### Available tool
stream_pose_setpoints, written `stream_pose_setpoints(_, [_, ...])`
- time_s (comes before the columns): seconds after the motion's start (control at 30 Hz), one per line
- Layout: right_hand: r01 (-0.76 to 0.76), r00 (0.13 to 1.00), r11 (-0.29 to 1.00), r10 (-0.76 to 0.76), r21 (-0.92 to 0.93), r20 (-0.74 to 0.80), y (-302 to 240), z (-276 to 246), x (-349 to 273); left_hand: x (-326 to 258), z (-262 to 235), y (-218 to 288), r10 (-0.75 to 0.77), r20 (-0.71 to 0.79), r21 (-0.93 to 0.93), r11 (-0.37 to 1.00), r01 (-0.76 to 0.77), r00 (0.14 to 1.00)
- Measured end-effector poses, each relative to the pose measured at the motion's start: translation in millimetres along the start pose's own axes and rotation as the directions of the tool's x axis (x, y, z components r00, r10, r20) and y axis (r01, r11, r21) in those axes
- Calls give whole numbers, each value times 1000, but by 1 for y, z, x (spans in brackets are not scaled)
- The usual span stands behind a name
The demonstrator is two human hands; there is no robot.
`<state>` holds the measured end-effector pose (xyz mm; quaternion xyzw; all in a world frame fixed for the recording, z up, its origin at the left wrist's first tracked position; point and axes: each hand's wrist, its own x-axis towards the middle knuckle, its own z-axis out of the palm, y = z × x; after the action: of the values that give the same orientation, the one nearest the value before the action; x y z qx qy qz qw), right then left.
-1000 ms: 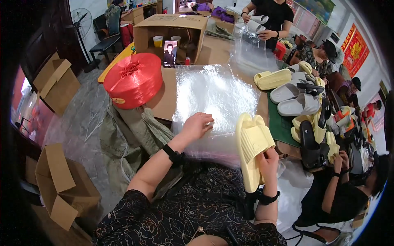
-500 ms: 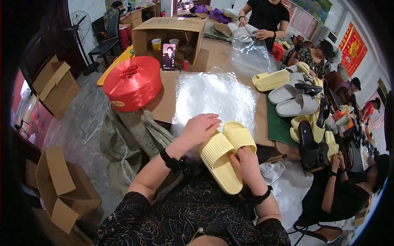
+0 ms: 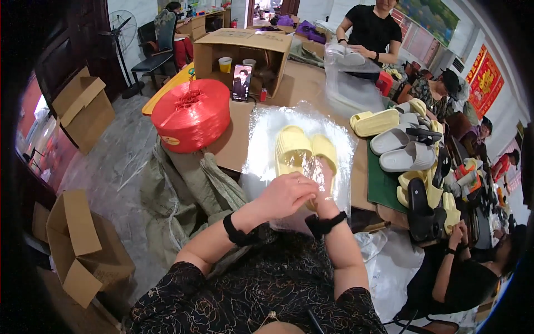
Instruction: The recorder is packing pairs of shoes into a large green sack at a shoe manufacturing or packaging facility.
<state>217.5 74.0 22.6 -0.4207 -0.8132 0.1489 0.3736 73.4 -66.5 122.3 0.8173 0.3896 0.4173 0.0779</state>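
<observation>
A pair of yellow slide sandals [image 3: 293, 150] lies side by side, toes toward 12 o'clock, under the shiny film of a clear plastic bag [image 3: 344, 161] at the desk's near edge. The right hand [image 3: 324, 183] reaches in from 5 o'clock, beneath the film and against the right-hand slide; glare hides its fingertips, so I cannot tell whether that grip is closed. The left hand [image 3: 286, 195] comes from 7 o'clock, fingers curled over the film at the bag's near end, close to the right wrist; whether they pinch it I cannot tell.

From the slides, a red twine spool [image 3: 191, 116] sits at 10 o'clock on the desk's left edge, a phone [image 3: 242, 82] stands upright at 11, and an open cardboard box [image 3: 242, 38] lies behind it. Brown desk [image 3: 303, 83] surface opens out at 12, up to a second plastic bag [image 3: 353, 86] at 1 o'clock. At 3 o'clock only a narrow strip separates the bag from a green mat [image 3: 384, 183] and piled grey slides [image 3: 409, 157].
</observation>
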Motion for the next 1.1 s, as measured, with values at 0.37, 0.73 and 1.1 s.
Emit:
stream_pose_setpoints(0.37, [91, 990, 970, -113, -227, -88, -66, -8, -17, -33, -43, -17, -287, -205, -154, 954, 259, 936])
stream_pose_setpoints(0.73, [-280, 952, 918, 304, 280, -46, -84, -136, -71, -12, -30, -75, -894, 124, 234, 448, 863, 431])
stream_pose_setpoints(1.1, [-264, 964, 963, 265, 56, -24, -28, -68, -70, -30, 18, -84, -819, -77, -405, 547, 733, 568])
